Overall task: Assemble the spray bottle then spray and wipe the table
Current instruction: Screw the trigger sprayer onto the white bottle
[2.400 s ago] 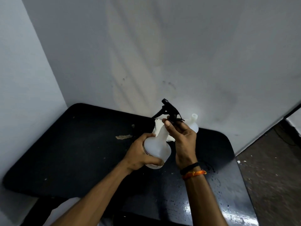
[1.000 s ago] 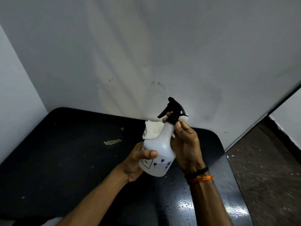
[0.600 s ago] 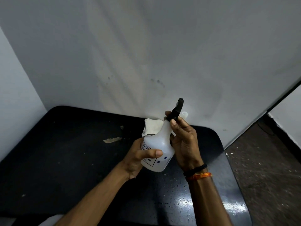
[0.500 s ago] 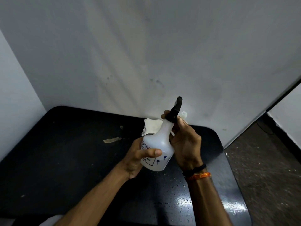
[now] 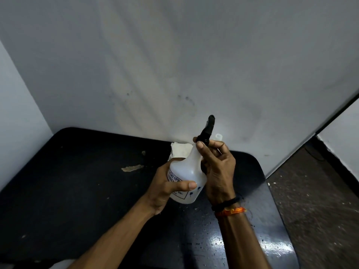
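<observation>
Black worktop [image 5: 77,191] against a grey wall. Left hand [image 5: 165,188] grips the bottle [image 5: 191,171] body, held above the worktop; right hand [image 5: 217,167] pinches the collar of the sprayer [image 5: 206,131]. Bottle axis tilts up and away, with the cloth [image 5: 179,150] just beyond the hands.

The left hand [image 5: 167,186] is covering part of the bottle's label [image 5: 174,178], leaving its print unreadable. The bottle is hiding most of the white cloth [image 5: 179,150]. The table [image 5: 77,191] is running off the near edge.
</observation>
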### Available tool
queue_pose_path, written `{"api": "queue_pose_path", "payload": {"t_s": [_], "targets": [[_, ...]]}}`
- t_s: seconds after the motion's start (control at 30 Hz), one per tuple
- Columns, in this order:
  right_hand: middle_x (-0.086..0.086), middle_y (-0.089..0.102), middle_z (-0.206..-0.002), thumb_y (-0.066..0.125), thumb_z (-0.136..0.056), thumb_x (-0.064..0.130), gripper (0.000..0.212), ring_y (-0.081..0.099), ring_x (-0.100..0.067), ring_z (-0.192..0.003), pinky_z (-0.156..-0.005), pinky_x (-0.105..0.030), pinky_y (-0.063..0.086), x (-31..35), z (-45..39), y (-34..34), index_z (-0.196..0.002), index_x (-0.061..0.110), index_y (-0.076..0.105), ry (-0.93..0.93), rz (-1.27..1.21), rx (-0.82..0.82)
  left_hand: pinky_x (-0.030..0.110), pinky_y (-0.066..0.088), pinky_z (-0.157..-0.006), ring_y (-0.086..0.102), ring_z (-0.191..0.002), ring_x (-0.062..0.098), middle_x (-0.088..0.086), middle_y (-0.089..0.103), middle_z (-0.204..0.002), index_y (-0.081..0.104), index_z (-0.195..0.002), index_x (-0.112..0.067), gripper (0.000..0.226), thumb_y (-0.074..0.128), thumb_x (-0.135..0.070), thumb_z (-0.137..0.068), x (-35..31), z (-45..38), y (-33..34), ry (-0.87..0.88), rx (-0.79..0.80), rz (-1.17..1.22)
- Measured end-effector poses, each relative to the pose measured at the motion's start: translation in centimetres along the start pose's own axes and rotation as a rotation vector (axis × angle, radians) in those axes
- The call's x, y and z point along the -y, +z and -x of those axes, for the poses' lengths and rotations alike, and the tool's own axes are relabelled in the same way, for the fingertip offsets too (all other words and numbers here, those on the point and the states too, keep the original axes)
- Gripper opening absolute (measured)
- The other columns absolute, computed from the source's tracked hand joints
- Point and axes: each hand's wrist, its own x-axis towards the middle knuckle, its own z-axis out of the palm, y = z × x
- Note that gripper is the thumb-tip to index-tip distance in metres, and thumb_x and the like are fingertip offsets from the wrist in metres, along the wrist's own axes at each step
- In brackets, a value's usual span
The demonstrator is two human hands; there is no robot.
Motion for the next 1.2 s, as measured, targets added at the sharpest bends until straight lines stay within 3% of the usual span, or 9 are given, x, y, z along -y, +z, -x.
{"api": "queue_pose_path", "payload": {"t_s": [0.17, 0.43, 0.57, 0.67, 0.8, 0.9, 1.03, 1.1, 1.2], "targets": [[-0.029, 0.069, -0.116, 0.073, -0.087, 0.026, 0.019, 0.065, -0.031, -0.102, -0.086, -0.048, 0.049, 0.3, 0.0, -0.3, -0.092, 0.009, 0.068, -0.01, -0.026, 0.052, 0.028, 0.058, -0.079, 0.072, -0.101, 0.026, 0.008, 0.074, -0.109, 0.068, -0.118, -0.023, 0.062, 0.087, -0.024, -0.059, 0.3, -0.2, -0.1, 0.008, -0.014, -0.007], [-0.006, 0.075, -0.107, 0.087, -0.069, 0.031, 0.042, 0.067, -0.025, -0.104, -0.098, -0.05, 0.052, 0.2, 0.0, 0.1, -0.106, 0.015, 0.076, -0.015, 0.048, 0.038, 0.027, 0.059, -0.078, 0.072, -0.101, 0.025, 0.008, 0.072, -0.111, 0.061, -0.124, -0.014, 0.076, 0.09, -0.027, -0.055, 0.5, -0.3, -0.3, 0.033, -0.045, -0.072], [-0.004, 0.074, -0.119, 0.069, -0.087, 0.043, 0.032, 0.07, -0.014, -0.105, -0.081, -0.029, 0.057, 0.5, 0.3, 0.0, -0.107, 0.02, 0.078, 0.039, 0.047, 0.125, 0.025, 0.059, -0.079, 0.072, -0.102, 0.023, 0.005, 0.073, -0.112, 0.063, -0.123, -0.02, 0.072, 0.09, -0.026, -0.056, 0.7, -0.3, -0.3, 0.036, -0.041, -0.08], [-0.008, 0.072, -0.122, 0.055, -0.095, 0.036, 0.03, 0.07, -0.014, -0.102, -0.079, -0.029, 0.057, 0.5, 0.5, -0.4, -0.106, 0.019, 0.077, 0.08, -0.012, 0.137, 0.026, 0.059, -0.078, 0.072, -0.101, 0.023, 0.003, 0.072, -0.112, 0.064, -0.121, -0.024, 0.071, 0.092, -0.026, -0.055, 0.7, -0.3, -0.4, 0.04, -0.047, -0.095], [-0.004, 0.073, -0.096, 0.077, -0.083, 0.034, 0.02, 0.068, -0.019, -0.091, -0.084, -0.038, 0.053, 0.6, 0.3, 0.0, -0.09, 0.016, 0.077, 0.024, 0.043, 0.092, 0.027, 0.06, -0.079, 0.071, -0.104, 0.022, 0.001, 0.071, -0.114, 0.063, -0.122, -0.027, 0.072, 0.091, -0.028, -0.056, 0.7, -0.3, -0.6, 0.047, -0.044, -0.122], [-0.001, 0.07, -0.087, 0.087, -0.069, 0.037, 0.029, 0.064, -0.019, -0.086, -0.084, -0.043, 0.05, 0.5, 0.2, 0.1, -0.084, 0.017, 0.072, -0.003, 0.073, 0.041, 0.026, 0.059, -0.08, 0.07, -0.106, 0.02, -0.002, 0.07, -0.115, 0.062, -0.123, -0.03, 0.072, 0.091, -0.031, -0.057, 0.9, -0.3, -0.4, 0.049, -0.038, -0.142], [-0.009, 0.074, -0.112, 0.063, -0.091, 0.042, 0.041, 0.071, -0.017, -0.097, -0.075, -0.03, 0.058, 0.7, 0.4, -0.3, -0.112, 0.007, 0.071, 0.055, -0.013, 0.131, 0.028, 0.059, -0.081, 0.07, -0.104, 0.025, 0.005, 0.071, -0.115, 0.062, -0.124, -0.022, 0.073, 0.09, -0.028, -0.057, 1.1, -0.4, -0.5, 0.034, -0.042, -0.108], [-0.014, 0.069, -0.126, 0.052, -0.096, 0.033, 0.046, 0.068, -0.019, -0.11, -0.082, -0.03, 0.058, 0.9, 0.4, -0.6, -0.126, 0.0, 0.064, 0.069, -0.02, 0.176, 0.027, 0.059, -0.08, 0.071, -0.102, 0.025, 0.008, 0.072, -0.114, 0.062, -0.124, -0.019, 0.073, 0.09, -0.025, -0.057, 1.2, -0.4, -0.6, 0.027, -0.038, -0.09], [-0.011, 0.069, -0.127, 0.055, -0.097, 0.027, 0.036, 0.064, -0.019, -0.117, -0.089, -0.032, 0.056, 0.7, 0.3, -0.6, -0.122, 0.003, 0.068, 0.029, 0.07, 0.205, 0.027, 0.059, -0.079, 0.071, -0.102, 0.025, 0.007, 0.072, -0.113, 0.062, -0.125, -0.019, 0.074, 0.089, -0.026, -0.056, 1.3, -0.4, -0.7, 0.026, -0.042, -0.097]]}}
